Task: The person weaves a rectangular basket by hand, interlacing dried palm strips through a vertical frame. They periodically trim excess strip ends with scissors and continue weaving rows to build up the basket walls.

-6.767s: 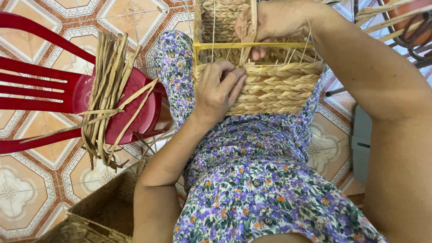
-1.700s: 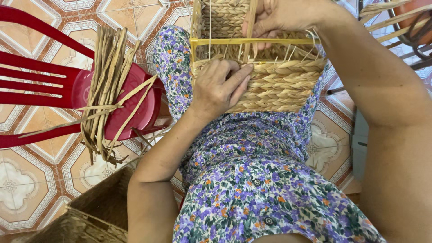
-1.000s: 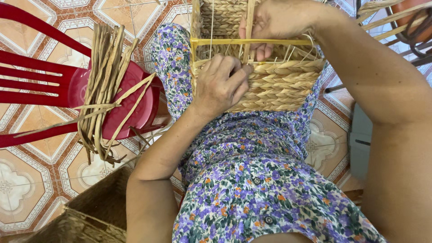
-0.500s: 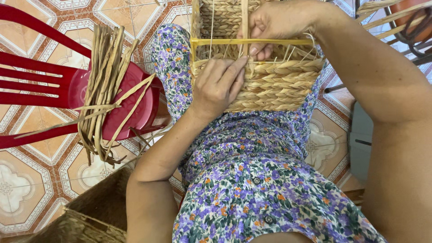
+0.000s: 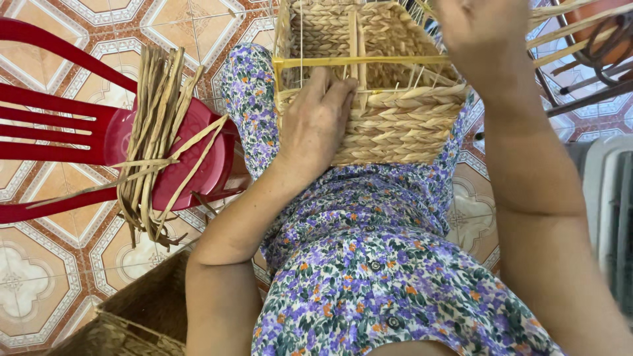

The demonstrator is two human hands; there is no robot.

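From my remote seat, nearest the lens lies a floral lap (image 5: 395, 277), and beside it on the floor the corner of a finished woven basket (image 5: 125, 323). My left hand (image 5: 315, 122) presses flat, fingers curled, against the half-woven basket (image 5: 395, 125) propped on the knees, apparently to brace its braided, ropy wall. My right hand (image 5: 471, 26) is raised above the yellow wire frame (image 5: 356, 61), seemingly pinching a thin strand, though I cannot tell for certain. To the left, a bundle of dried flat reeds (image 5: 155, 132) drapes over a glossy red plastic chair (image 5: 79, 132) on the patterned tile floor (image 5: 39, 283).
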